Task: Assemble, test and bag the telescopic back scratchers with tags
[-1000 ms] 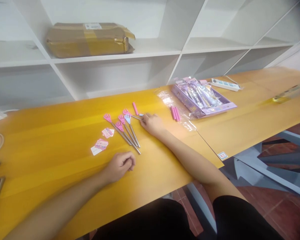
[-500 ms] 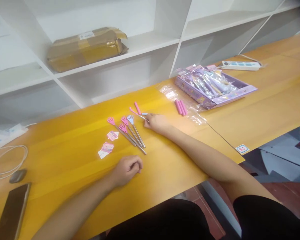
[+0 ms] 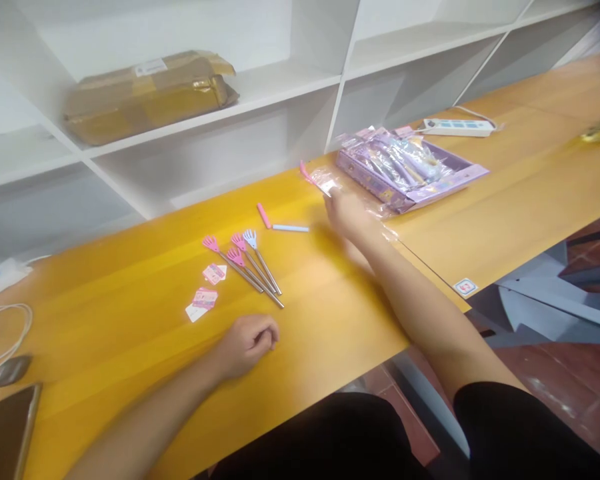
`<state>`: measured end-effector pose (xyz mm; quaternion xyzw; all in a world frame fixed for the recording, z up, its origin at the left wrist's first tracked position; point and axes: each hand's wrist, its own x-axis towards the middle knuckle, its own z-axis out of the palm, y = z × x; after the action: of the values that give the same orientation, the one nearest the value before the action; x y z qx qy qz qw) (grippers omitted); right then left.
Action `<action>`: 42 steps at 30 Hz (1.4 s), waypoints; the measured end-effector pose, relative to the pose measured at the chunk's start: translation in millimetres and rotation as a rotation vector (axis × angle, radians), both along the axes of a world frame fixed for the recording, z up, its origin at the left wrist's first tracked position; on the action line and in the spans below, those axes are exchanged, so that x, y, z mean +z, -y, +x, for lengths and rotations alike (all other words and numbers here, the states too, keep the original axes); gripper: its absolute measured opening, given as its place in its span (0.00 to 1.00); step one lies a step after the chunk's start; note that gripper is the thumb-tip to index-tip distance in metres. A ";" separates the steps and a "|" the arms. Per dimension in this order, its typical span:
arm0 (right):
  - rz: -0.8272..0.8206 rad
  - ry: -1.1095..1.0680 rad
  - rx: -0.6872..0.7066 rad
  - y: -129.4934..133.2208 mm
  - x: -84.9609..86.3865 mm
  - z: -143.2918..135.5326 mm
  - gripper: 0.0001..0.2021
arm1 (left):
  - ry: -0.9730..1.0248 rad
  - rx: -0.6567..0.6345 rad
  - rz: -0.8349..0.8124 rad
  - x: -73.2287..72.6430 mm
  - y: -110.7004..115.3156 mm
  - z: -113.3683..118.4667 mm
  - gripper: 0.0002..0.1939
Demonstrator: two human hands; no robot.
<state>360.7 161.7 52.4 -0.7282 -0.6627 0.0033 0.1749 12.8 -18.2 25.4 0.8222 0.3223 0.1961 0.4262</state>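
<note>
My right hand point(image 3: 349, 215), somewhat blurred, is closed round the metal rod of a pink-headed back scratcher point(image 3: 306, 172), whose head points up and left. Beneath that hand lies clear plastic wrapping point(image 3: 325, 179), partly covered by it. My left hand point(image 3: 253, 343) rests on the table, fingers curled into a fist with nothing visible in them. Beyond it lie several back scratchers point(image 3: 250, 263) with pink or blue claw heads and steel rods. A pink handle tube point(image 3: 263, 215) and a blue handle tube point(image 3: 291, 229) lie just past them.
Small pink-and-white cards point(image 3: 205, 299) lie left of the scratchers. A purple box point(image 3: 413, 170) of bagged items stands at the back right, near a power strip point(image 3: 457, 127). A phone point(image 3: 10, 430) and a dark mouse point(image 3: 11, 371) are at left. A taped parcel point(image 3: 150, 93) sits on the shelf.
My right hand has carried the pink back scratcher right and back, towards the plastic wrapping. The blue tube is now uncovered, and the pink tubes by the wrapping are hidden. My left hand stays put.
</note>
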 end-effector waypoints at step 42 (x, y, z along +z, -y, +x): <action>-0.246 0.124 -0.127 4.4 -1.3 -2.8 0.24 | 0.024 0.055 -0.043 -3.8 0.2 0.1 0.11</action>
<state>357.9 157.3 51.1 -0.7833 -0.6196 0.0284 0.0430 13.0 -18.3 21.6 0.8013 0.3438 0.2103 0.4422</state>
